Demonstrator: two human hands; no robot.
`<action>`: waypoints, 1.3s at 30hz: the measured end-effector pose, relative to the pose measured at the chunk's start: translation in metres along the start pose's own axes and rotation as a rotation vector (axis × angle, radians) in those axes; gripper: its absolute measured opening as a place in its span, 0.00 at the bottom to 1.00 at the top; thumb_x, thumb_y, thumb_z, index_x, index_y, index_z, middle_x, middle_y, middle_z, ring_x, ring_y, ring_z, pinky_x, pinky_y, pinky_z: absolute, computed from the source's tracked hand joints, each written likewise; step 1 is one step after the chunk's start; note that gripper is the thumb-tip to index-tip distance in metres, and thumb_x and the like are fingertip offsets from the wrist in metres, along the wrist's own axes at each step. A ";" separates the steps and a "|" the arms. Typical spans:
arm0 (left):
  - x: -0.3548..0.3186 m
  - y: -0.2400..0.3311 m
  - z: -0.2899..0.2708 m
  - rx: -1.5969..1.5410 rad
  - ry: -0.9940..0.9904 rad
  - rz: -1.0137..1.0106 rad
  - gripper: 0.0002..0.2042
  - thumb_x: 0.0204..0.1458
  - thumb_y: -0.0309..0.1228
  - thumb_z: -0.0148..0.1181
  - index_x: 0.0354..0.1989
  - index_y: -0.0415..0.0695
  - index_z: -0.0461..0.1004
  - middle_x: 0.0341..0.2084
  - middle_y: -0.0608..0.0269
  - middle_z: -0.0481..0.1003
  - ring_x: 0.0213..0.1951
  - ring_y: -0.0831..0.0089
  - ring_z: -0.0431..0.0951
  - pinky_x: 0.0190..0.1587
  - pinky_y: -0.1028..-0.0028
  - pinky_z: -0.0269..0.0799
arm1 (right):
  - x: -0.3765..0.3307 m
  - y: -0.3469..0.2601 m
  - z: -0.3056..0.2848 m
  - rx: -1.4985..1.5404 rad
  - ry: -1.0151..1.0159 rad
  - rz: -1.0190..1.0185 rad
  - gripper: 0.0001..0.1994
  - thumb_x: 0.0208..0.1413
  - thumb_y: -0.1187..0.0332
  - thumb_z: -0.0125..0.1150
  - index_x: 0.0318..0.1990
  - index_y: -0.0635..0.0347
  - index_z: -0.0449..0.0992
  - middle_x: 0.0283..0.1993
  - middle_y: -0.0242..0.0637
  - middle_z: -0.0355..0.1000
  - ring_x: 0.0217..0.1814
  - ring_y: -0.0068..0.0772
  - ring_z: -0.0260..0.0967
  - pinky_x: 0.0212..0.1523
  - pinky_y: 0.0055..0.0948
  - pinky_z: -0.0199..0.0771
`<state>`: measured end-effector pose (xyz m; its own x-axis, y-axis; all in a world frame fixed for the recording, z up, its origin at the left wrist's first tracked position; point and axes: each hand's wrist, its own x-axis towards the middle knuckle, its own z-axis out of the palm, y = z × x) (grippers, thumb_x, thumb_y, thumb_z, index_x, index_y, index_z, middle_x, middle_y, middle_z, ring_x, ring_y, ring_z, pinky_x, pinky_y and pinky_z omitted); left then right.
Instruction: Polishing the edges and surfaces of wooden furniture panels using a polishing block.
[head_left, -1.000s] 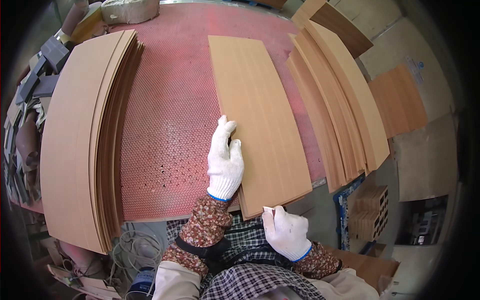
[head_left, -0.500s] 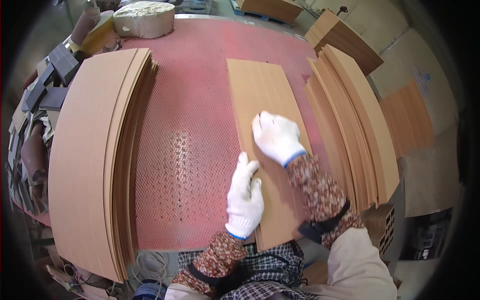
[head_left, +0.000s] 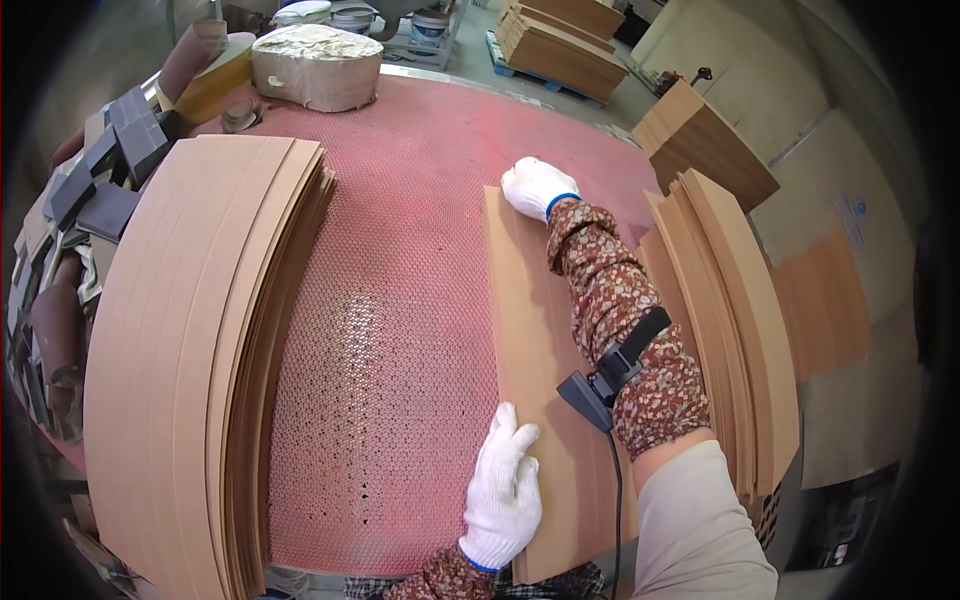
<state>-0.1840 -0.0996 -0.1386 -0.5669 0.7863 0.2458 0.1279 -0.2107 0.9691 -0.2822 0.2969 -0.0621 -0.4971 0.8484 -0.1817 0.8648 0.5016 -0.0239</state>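
A long, light-brown wooden board [head_left: 548,380] lies lengthwise in front of me on a red, textured mat [head_left: 400,260]. My right hand [head_left: 535,187], in a white knit glove, is on the board's far end. Its fingers are curled down, and whatever they may hold is hidden beneath them. Near the board's close end, my left hand [head_left: 503,490], gloved alike, rests against the left edge with its fingers stretched out and apart. A black strap with a small device and cable [head_left: 600,385] sits around my right sleeve.
Tall stacks of thin boards stand at the left [head_left: 180,350] and the right [head_left: 735,330]. Grey blocks and rolls [head_left: 130,140] crowd the far left. A wrapped, rounded bundle [head_left: 317,72] sits at the mat's far edge. More wooden panels [head_left: 560,50] lie on a pallet beyond.
My right hand has slid away from me, from the board's middle to its far end, the arm reaching out. My left hand stays by the left edge. The whole view has tilted upward.
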 end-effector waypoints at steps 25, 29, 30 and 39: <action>0.010 -0.016 -0.003 -0.061 -0.019 -0.020 0.21 0.61 0.13 0.56 0.64 0.31 0.72 0.71 0.36 0.67 0.75 0.48 0.67 0.77 0.61 0.61 | -0.445 0.003 0.091 0.018 0.264 -0.079 0.13 0.71 0.58 0.56 0.34 0.54 0.73 0.18 0.39 0.75 0.18 0.46 0.77 0.18 0.49 0.73; 0.010 -0.018 0.004 -0.129 -0.105 -0.075 0.21 0.66 0.15 0.54 0.68 0.30 0.69 0.74 0.40 0.64 0.77 0.54 0.63 0.78 0.61 0.58 | -0.510 0.006 0.095 0.102 0.229 -0.005 0.14 0.70 0.58 0.59 0.32 0.54 0.71 0.15 0.39 0.73 0.14 0.45 0.74 0.16 0.46 0.72; 0.013 -0.015 -0.001 -0.026 -0.108 -0.040 0.21 0.66 0.16 0.54 0.68 0.30 0.70 0.74 0.41 0.65 0.76 0.55 0.64 0.78 0.61 0.59 | -0.522 0.006 0.097 0.119 0.274 -0.025 0.12 0.69 0.63 0.63 0.32 0.54 0.72 0.16 0.34 0.68 0.14 0.41 0.71 0.17 0.41 0.70; 0.019 -0.004 -0.010 -0.014 -0.113 -0.143 0.23 0.70 0.22 0.53 0.72 0.30 0.67 0.70 0.46 0.71 0.69 0.61 0.72 0.74 0.63 0.64 | -0.613 0.080 0.080 -0.119 0.110 -0.097 0.04 0.61 0.67 0.62 0.40 0.52 0.81 0.31 0.28 0.69 0.21 0.23 0.70 0.15 0.30 0.65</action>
<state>-0.2032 -0.0895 -0.1383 -0.4833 0.8689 0.1070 0.0408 -0.0997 0.9942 0.0978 -0.1964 -0.0317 -0.5883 0.8051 -0.0755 0.8011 0.5930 0.0811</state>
